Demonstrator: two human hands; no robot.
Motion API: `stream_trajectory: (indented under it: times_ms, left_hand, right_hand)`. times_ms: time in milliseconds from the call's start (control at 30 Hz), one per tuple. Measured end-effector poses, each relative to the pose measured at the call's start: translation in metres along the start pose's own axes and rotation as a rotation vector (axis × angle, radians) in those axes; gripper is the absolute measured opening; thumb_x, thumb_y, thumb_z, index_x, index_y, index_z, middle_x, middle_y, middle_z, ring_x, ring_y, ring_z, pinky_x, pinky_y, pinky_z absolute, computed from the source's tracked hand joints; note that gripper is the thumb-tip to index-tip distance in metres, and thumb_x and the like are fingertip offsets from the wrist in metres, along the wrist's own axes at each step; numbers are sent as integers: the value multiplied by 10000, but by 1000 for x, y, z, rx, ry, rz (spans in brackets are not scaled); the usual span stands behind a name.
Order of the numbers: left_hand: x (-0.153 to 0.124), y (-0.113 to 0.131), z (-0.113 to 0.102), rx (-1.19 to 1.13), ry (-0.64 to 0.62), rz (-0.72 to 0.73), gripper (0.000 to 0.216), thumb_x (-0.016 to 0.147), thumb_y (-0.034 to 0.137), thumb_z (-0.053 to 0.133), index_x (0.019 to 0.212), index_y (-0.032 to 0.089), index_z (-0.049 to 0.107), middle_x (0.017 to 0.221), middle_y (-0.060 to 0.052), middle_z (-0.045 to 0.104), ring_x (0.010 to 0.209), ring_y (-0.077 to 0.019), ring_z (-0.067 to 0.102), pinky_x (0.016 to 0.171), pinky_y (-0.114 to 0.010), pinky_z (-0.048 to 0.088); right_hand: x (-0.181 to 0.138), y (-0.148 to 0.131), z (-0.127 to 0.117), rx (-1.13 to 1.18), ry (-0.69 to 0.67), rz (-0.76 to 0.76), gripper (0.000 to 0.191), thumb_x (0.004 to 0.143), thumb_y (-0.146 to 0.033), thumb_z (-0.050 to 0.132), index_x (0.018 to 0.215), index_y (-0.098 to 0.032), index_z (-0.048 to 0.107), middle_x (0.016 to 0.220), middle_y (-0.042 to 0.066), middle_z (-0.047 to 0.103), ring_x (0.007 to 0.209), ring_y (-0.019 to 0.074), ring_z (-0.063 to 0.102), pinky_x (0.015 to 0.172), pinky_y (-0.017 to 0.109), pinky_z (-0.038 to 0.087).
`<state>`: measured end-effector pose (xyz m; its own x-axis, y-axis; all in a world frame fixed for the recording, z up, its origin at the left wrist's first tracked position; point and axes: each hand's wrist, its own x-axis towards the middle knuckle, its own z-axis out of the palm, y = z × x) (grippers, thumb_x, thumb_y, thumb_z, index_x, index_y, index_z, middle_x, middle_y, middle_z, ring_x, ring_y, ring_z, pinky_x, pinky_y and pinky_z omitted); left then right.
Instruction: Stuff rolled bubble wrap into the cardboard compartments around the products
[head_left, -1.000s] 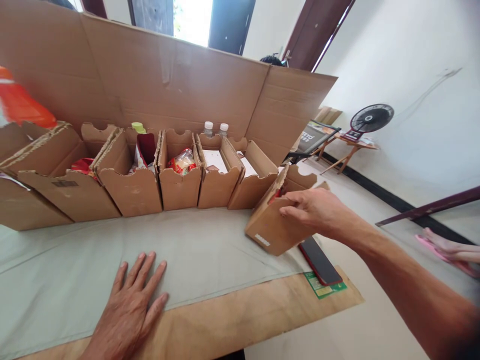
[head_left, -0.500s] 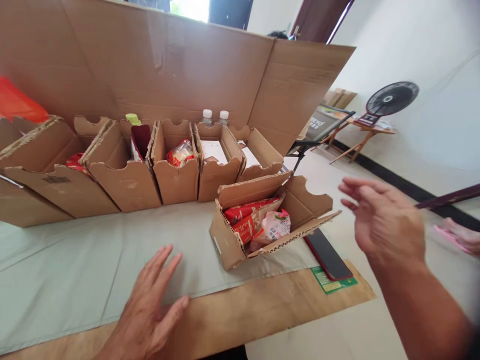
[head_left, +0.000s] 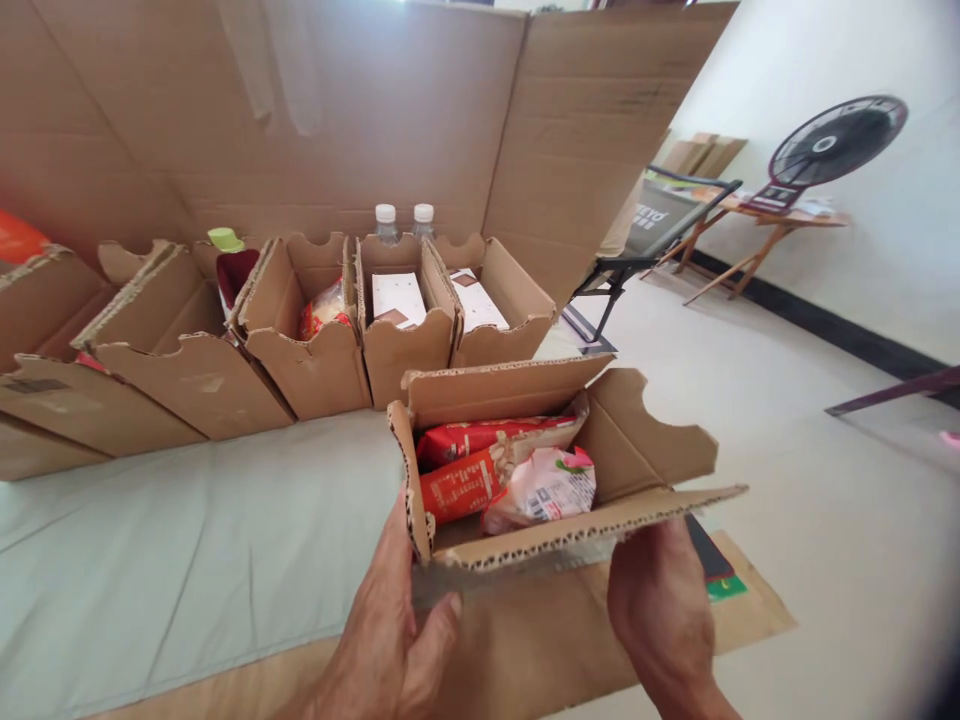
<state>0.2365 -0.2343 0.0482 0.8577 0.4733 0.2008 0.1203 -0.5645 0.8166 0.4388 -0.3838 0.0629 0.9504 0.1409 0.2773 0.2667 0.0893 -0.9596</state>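
Right now you are facing a tall cardboard backdrop (head_left: 360, 120) standing well beyond your grip, with a row of open boxes (head_left: 315, 350) lining its foot. Between that row and your hands a pale cloth (head_left: 187, 540) is lying flat and bare, giving open room to the left of what you are holding; to the right, the table edge is dropping away to floor.

You are holding a small cardboard box (head_left: 645, 450) lifted toward you, its open top facing up and its corrugated near edge running between your two hands. Your left hand (head_left: 390, 640) is clamping the box's near left corner, thumb pressing the front wall. Your right hand (head_left: 664, 615) is gripping under the near right end, fingers closed against the underside.

Inside the box, just beyond your grip, a red packet (head_left: 465, 480) is lying along the left and a white pouch (head_left: 544, 490) is resting against it on the right. Under your right hand, a dark phone (head_left: 709, 555) is peeking out, lying on a green card (head_left: 727, 588). Far behind, two bottle caps (head_left: 405, 213) are showing above the row.
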Motion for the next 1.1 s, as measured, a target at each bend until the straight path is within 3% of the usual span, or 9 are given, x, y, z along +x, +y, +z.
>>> stream_trajectory:
  times_ms: [133,267,433,700,833,967,1100]
  left_hand:
    - [42,-4,-1,-32,10,-16,836,955,265,516,1670,304,84,1598,-116,471,1422,-342,513,1124,-547,513]
    - [73,-27,9,-56,44,-35,779,952,208,482,1656,267,154,1623,-139,440,1447,-322,491,1141,-543,483]
    - [54,-55,29,43,128,57,795,915,207,539,1637,226,207,1622,-179,425,1484,-357,440,1180,-593,425]
    - [47,-56,36,159,188,165,859,912,169,523,1656,233,98,1604,-192,445,1454,-368,481,1132,-594,489]
    - [49,-58,34,170,123,156,889,887,147,508,1652,186,55,1629,-215,406,1487,-368,441,1166,-603,460]
    - [52,-53,31,241,24,107,858,868,173,517,1622,38,131,1636,-281,363,1518,-374,391,1215,-580,408]
    - [44,-35,24,467,-58,42,837,918,329,562,1589,-48,233,1655,-314,285,1576,-439,201,1266,-681,205]
  right_hand:
    - [38,16,6,9,19,-21,367,953,-534,543,1132,-242,675,1191,66,698,1164,245,629,1031,415,491]
    - [60,44,10,-136,-63,27,458,913,-607,575,1143,-222,669,1165,53,707,1101,238,620,996,414,488]
    - [47,61,5,-209,-147,40,479,874,-602,637,1151,-215,687,1134,60,727,1082,241,614,983,383,478]
    - [48,65,3,-338,-128,16,536,871,-662,595,1151,-212,667,1084,75,721,1033,257,624,949,399,487]
    - [50,69,5,-365,-100,7,559,855,-670,596,1150,-199,663,1105,93,713,1057,273,630,990,445,474]
    - [47,71,5,-352,-137,24,651,795,-639,657,1260,-185,621,1208,136,700,1122,295,655,994,462,502]
    - [25,70,-9,-532,-177,23,862,782,-650,655,1460,-138,507,1371,212,629,1213,358,634,1010,523,505]
